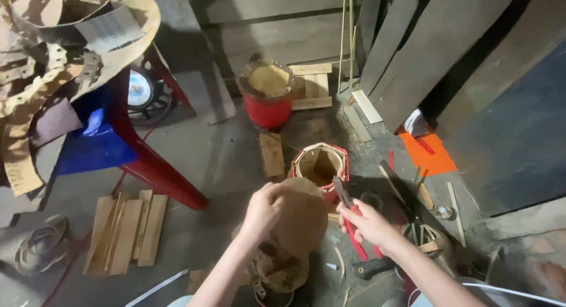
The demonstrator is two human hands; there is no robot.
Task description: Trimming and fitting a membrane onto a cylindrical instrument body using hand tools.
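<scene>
So the left hand (263, 210) has its fingers wrapped around the top edge of a round brown leather piece (299, 218), holding it up over the floor right in front of the person. The right hand (368, 224) grips red-handled pliers (348, 215), fingers closed on the handles, tip pointing up just beside the leather. Right behind sits an open red container (321, 165), and further back a red bucket (268, 95). Wooden slats (127, 230) lie on the concrete floor (224, 159) to the left, near a red plastic chair (156, 165).
</scene>
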